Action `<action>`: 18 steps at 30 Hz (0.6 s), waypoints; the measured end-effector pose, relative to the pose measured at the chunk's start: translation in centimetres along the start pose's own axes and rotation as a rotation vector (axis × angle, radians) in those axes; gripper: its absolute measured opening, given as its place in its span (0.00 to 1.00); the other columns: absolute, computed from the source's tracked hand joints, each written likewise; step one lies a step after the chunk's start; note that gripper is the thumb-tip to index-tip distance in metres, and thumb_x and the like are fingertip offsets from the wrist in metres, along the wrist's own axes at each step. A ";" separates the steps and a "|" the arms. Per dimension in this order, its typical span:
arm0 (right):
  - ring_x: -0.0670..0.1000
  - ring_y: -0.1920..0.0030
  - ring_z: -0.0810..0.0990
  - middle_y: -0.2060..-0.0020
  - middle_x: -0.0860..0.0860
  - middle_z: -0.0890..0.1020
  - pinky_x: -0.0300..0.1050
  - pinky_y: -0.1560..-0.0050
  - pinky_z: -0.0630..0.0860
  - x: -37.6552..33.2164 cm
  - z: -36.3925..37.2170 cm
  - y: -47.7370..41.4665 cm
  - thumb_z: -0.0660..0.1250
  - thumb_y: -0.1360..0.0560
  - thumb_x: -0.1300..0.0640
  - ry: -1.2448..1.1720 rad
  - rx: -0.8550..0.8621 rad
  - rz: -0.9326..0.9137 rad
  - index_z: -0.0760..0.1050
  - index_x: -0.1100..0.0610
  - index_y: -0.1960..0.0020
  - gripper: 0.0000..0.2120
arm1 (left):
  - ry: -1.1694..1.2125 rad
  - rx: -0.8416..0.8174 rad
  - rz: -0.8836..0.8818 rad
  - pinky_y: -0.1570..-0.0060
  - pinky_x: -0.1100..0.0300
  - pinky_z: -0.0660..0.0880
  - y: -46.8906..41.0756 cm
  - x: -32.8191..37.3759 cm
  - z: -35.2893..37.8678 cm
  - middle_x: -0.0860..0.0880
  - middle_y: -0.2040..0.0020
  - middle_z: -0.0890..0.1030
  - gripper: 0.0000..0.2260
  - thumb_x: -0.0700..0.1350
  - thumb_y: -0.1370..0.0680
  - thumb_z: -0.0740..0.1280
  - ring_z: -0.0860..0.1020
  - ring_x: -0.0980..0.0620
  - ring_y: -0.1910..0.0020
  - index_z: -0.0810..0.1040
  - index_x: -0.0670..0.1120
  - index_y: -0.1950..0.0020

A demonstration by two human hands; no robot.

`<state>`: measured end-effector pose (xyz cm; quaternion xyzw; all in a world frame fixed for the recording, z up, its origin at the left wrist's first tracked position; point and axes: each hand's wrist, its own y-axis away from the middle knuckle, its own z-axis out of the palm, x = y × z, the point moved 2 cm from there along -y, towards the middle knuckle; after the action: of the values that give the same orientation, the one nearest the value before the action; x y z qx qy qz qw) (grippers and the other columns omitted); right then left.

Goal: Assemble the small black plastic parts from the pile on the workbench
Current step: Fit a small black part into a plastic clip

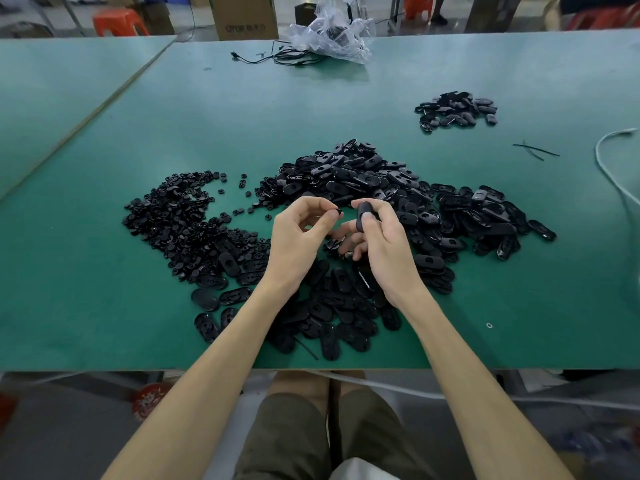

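Note:
My left hand [298, 240] pinches a small round black piece [338, 213] between thumb and forefinger. My right hand [381, 244] grips an oval black shell [363, 214], held upright a short gap to the right of the small piece. Both hands hover above the green workbench [104, 289]. A big pile of oval black shells [374, 181] spreads behind and beneath the hands. A heap of small round black pieces [180, 216] lies to the left.
A smaller separate pile of black parts [457, 110] sits far right. A crumpled clear plastic bag [332, 32] and a black cable [277, 57] lie at the far edge. Black ties [535, 150] and a white cable [609, 168] are at the right.

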<state>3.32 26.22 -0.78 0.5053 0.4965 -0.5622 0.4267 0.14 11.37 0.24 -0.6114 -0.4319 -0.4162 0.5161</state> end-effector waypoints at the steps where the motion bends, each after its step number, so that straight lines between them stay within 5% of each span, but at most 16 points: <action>1: 0.52 0.61 0.84 0.55 0.55 0.88 0.43 0.62 0.77 -0.1 0.0 0.0 0.52 0.12 0.60 -0.011 0.012 -0.004 0.72 0.55 0.37 0.11 | -0.016 0.004 0.000 0.50 0.59 0.80 0.0 0.0 0.0 0.52 0.53 0.85 0.02 0.40 0.20 0.72 0.83 0.54 0.54 0.83 0.45 0.49; 6: 0.46 0.48 0.80 0.47 0.47 0.80 0.42 0.47 0.77 -0.3 -0.5 0.1 0.63 0.14 0.58 0.190 0.110 -0.126 0.83 0.51 0.40 0.10 | -0.019 0.007 -0.039 0.51 0.54 0.78 -0.1 -0.2 0.1 0.53 0.52 0.84 0.04 0.40 0.20 0.73 0.80 0.52 0.53 0.83 0.49 0.50; 9: 0.39 0.54 0.75 0.51 0.44 0.77 0.33 0.50 0.72 -0.4 -0.8 0.3 0.68 0.16 0.58 0.195 0.121 -0.144 0.85 0.48 0.41 0.10 | -0.014 0.003 -0.022 0.56 0.62 0.76 -0.2 -0.1 0.1 0.52 0.55 0.83 0.03 0.40 0.19 0.71 0.81 0.55 0.59 0.82 0.48 0.50; 14: 0.48 0.54 0.82 0.53 0.47 0.84 0.48 0.48 0.80 -0.4 -0.5 0.3 0.69 0.18 0.61 0.158 0.124 -0.115 0.83 0.52 0.42 0.08 | 0.011 0.003 -0.018 0.58 0.63 0.75 -0.1 -0.3 0.1 0.53 0.57 0.82 0.02 0.40 0.19 0.71 0.80 0.55 0.64 0.81 0.46 0.49; 18: 0.48 0.55 0.87 0.54 0.48 0.87 0.45 0.52 0.79 0.0 -0.8 0.3 0.71 0.19 0.61 0.087 0.199 -0.066 0.81 0.54 0.44 0.06 | 0.018 0.027 -0.036 0.57 0.61 0.76 -0.1 -0.4 0.0 0.54 0.58 0.83 0.02 0.42 0.19 0.71 0.80 0.55 0.63 0.81 0.48 0.49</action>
<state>3.70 26.96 -0.85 0.5525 0.4727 -0.5999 0.3337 -0.05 11.33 -0.16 -0.5926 -0.4439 -0.4250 0.5207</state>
